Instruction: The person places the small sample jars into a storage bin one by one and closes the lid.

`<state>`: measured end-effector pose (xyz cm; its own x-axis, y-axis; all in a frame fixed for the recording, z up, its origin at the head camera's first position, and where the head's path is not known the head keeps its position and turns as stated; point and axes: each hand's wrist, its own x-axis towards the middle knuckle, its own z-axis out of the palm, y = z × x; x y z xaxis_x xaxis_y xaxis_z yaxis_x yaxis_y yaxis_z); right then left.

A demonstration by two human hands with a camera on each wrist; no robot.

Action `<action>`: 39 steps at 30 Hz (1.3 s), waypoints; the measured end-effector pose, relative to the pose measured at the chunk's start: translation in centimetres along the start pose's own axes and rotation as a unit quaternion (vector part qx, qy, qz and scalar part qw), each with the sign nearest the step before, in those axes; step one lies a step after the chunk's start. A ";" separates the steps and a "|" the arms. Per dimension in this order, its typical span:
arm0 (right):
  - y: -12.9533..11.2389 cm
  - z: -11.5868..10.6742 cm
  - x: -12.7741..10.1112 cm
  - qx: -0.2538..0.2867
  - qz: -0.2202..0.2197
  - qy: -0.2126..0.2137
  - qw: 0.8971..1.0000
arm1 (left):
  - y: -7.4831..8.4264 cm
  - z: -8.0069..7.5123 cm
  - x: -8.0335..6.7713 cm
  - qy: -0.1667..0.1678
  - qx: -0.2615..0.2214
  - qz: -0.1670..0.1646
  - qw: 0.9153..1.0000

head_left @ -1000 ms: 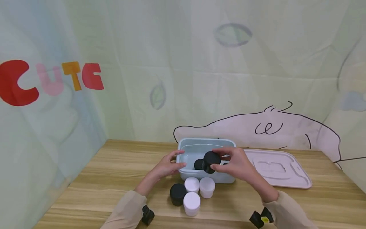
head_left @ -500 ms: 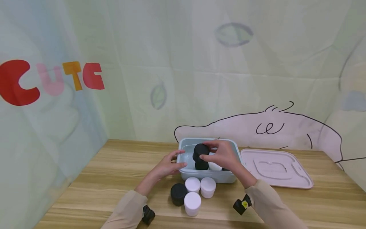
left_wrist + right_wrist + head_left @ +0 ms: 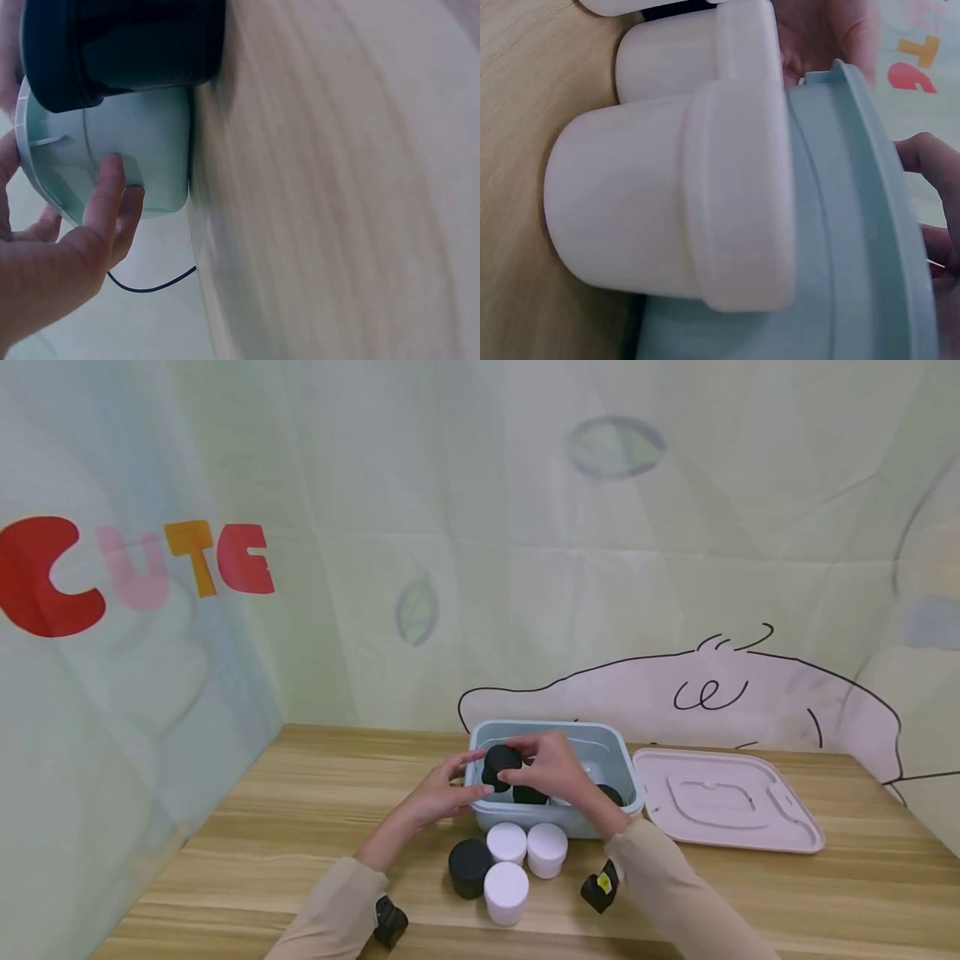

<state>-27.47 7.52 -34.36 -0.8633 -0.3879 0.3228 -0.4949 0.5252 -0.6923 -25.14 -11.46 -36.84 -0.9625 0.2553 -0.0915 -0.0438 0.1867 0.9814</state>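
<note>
A pale blue plastic bin [image 3: 517, 817] stands on the table. My left hand [image 3: 431, 795] grips its left end, with fingertips over the rim and, in the left wrist view, other fingers against the outer wall [image 3: 142, 142]. My right hand [image 3: 558, 770] pinches a black lidded jar [image 3: 502, 762] over the bin's left end, close to the left fingertips. Inside the bin sit another black jar [image 3: 529, 795], part of a white jar and a black one [image 3: 611, 794] at the right. Right before the bin stand a black jar [image 3: 469, 868] and three white jars [image 3: 506, 890].
To the right of the bin lies a flat pale pink lid [image 3: 720, 802]. The wooden table [image 3: 300, 810] runs back to a printed cloth backdrop [image 3: 375, 527]. In the right wrist view, a white jar [image 3: 667, 195] stands right up against the bin's side.
My right hand has moved left across the bin with the black jar, bringing it to the left end. The left hand has stayed in place on the bin.
</note>
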 end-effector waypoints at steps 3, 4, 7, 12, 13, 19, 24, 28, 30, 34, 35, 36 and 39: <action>0.1 0.5 0.3 -0.032 -0.007 -0.015 0.999 | 0.0 0.0 0.0 -0.003 -0.004 0.001 1.000; 0.2 0.7 0.4 -0.041 -0.012 -0.021 0.999 | 0.0 0.0 0.0 -0.003 -0.005 0.001 1.000; 0.5 1.1 0.6 -0.067 -0.019 -0.039 0.997 | 0.0 0.0 0.1 -0.003 -0.005 0.000 1.000; 0.8 1.4 0.9 -0.080 -0.015 -0.068 0.994 | 0.0 0.0 0.0 -0.002 -0.003 0.002 1.000; 0.8 1.5 0.9 -0.083 -0.018 -0.071 0.994 | 0.0 0.0 0.0 -0.002 -0.002 0.002 1.000; 0.9 1.8 1.2 -0.097 -0.042 -0.095 0.990 | 0.0 0.0 0.0 0.001 0.003 0.004 1.000; 1.0 1.8 1.2 -0.096 -0.041 -0.113 0.988 | 0.2 0.1 -0.2 0.000 0.000 0.007 1.000; 1.1 1.8 1.2 -0.092 -0.035 -0.115 0.988 | 0.3 0.1 -0.4 0.001 -0.003 0.007 1.000; 1.1 1.8 1.2 -0.089 -0.027 -0.117 0.989 | 0.2 0.0 -0.3 0.000 -0.003 0.007 1.000; 0.8 1.6 1.1 -0.077 0.006 -0.121 0.990 | 0.1 -0.1 -0.2 -0.003 -0.001 0.008 1.000; 0.8 1.5 1.0 -0.073 0.015 -0.121 0.990 | 0.1 -0.1 -0.2 -0.004 0.001 0.010 1.000; 0.7 1.3 0.9 -0.070 0.020 -0.117 0.990 | 0.0 -0.1 -0.2 -0.005 0.001 0.010 1.000; 0.5 0.9 0.5 -0.061 0.026 -0.100 0.993 | 0.0 -0.1 -0.1 -0.007 -0.002 0.008 1.000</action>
<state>-28.09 6.91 -35.10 -0.8569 -0.4946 0.1451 -0.4689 0.6310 -0.6180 -25.05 -11.57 -36.84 -0.9592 0.2719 -0.0778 -0.0293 0.1780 0.9836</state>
